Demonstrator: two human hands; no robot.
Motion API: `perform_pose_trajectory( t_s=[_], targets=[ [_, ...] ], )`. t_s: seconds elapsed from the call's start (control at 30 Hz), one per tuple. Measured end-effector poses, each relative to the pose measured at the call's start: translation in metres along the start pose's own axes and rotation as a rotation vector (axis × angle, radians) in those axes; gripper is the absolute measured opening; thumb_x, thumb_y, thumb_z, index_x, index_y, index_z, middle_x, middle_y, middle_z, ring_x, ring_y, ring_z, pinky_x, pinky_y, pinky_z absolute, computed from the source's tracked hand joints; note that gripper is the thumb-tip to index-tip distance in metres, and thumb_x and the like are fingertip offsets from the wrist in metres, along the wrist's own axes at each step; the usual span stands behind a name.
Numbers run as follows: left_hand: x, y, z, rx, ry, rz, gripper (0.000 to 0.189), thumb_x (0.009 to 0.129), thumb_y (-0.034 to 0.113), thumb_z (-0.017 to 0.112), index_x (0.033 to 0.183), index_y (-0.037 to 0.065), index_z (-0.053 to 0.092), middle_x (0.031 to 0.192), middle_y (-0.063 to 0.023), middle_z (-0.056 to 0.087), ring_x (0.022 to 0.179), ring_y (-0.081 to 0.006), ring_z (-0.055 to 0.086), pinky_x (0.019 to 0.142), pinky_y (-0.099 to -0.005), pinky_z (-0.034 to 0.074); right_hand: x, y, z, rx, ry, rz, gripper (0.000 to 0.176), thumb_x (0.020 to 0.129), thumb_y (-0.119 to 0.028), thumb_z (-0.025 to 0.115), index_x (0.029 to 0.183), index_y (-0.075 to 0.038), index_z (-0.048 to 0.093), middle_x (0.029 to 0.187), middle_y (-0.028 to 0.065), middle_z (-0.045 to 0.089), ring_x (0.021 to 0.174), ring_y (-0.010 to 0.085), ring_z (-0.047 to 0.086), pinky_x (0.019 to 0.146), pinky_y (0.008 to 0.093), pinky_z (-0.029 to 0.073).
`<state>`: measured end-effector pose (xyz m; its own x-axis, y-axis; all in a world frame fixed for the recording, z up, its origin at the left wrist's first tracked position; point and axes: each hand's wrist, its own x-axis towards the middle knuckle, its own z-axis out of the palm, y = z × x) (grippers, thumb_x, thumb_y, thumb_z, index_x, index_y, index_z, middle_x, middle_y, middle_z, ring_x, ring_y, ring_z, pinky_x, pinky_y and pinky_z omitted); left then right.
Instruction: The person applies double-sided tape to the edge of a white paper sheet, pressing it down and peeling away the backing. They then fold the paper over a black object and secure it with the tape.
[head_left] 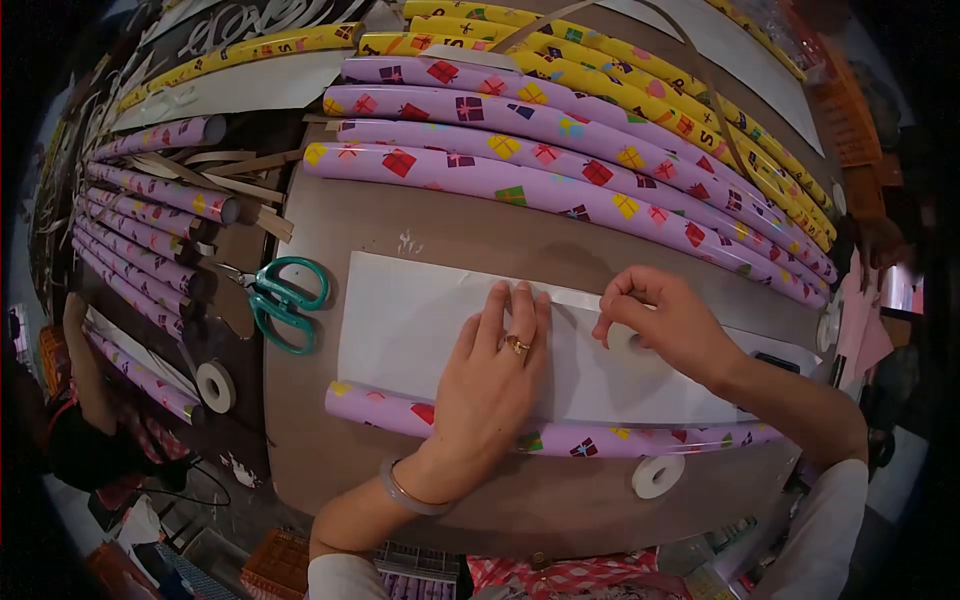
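My left hand (497,375) lies with fingers stretched out on the white underside of a sheet of wrapping paper (400,300). The sheet's near edge runs into a purple gift-print roll (375,405). To the right, my right hand (655,325) is closed, thumb and fingers pinched, around a white roll of tape (632,348) just over the sheet. A pale shiny strip (575,298) lies along the sheet's far edge between my hands. Left of the sheet, green-handled scissors (287,300) rest on the table. Another white tape roll (658,477) sits near the front edge.
Several purple wrapping rolls (560,200) and yellow rolls (660,95) lie across the back of the table (320,470). More purple rolls (140,250) and a tape roll (215,388) are on the left table, where a co-worker's arm (90,370) reaches in. Orange crates (845,105) stand at right.
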<state>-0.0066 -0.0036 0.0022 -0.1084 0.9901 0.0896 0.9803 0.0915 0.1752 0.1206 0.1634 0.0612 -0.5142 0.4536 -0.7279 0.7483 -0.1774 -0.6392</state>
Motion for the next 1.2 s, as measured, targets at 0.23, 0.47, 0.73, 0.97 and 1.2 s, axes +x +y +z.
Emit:
perform_pose_trajectory(
  t_s=[0.23,0.47,0.73,0.97,1.2],
  targets=[
    [0.001,0.001,-0.004,-0.064,0.004,-0.009,0.056,0.086,0.024,0.065,0.134,0.001,0.050,0.138,-0.0137,0.044,0.126,-0.0313,0.047,0.096,-0.0426,0.045,0.002,0.005,-0.003,-0.154,0.015,-0.044,0.024,0.092,-0.027,0.055,0.092,-0.004,0.061,0.083,0.0031,0.070,0.070,0.0089,0.056,0.068,0.0271,0.045],
    [0.005,0.003,-0.008,0.020,-0.021,0.056,0.054,0.083,0.021,0.066,0.128,-0.004,0.052,0.137,-0.0155,0.045,0.126,-0.0299,0.048,0.096,-0.0417,0.045,0.001,0.003,-0.006,-0.285,0.020,-0.055,0.027,0.090,-0.031,0.054,0.094,-0.006,0.062,0.085,0.0046,0.071,0.076,0.0157,0.065,0.074,0.0316,0.048],
    [0.010,-0.002,-0.003,-0.075,-0.017,0.081,0.050,0.084,0.017,0.064,0.127,-0.005,0.053,0.136,-0.0140,0.044,0.125,-0.0269,0.048,0.096,-0.0370,0.048,-0.001,-0.011,-0.008,-0.562,0.044,-0.034,0.029,0.089,-0.030,0.052,0.098,-0.005,0.064,0.091,0.0138,0.070,0.086,0.0311,0.067,0.080,0.0409,0.049],
    [0.010,0.000,-0.005,-0.056,-0.031,0.077,0.049,0.084,0.018,0.064,0.127,-0.005,0.053,0.136,-0.0145,0.044,0.125,-0.0264,0.047,0.096,-0.0369,0.048,-0.011,-0.022,-0.007,-0.823,0.025,-0.067,0.037,0.087,-0.031,0.051,0.107,-0.001,0.060,0.093,0.0204,0.067,0.090,0.0382,0.064,0.083,0.0456,0.049],
    [0.010,-0.001,-0.004,-0.082,-0.007,0.073,0.051,0.083,0.018,0.065,0.127,-0.005,0.053,0.135,-0.0139,0.045,0.124,-0.0263,0.048,0.095,-0.0374,0.048,-0.018,-0.005,-0.010,-0.877,0.080,-0.276,0.037,0.088,-0.028,0.054,0.115,-0.004,0.048,0.092,0.0191,0.067,0.084,0.0362,0.065,0.075,0.0482,0.049]
  ],
)
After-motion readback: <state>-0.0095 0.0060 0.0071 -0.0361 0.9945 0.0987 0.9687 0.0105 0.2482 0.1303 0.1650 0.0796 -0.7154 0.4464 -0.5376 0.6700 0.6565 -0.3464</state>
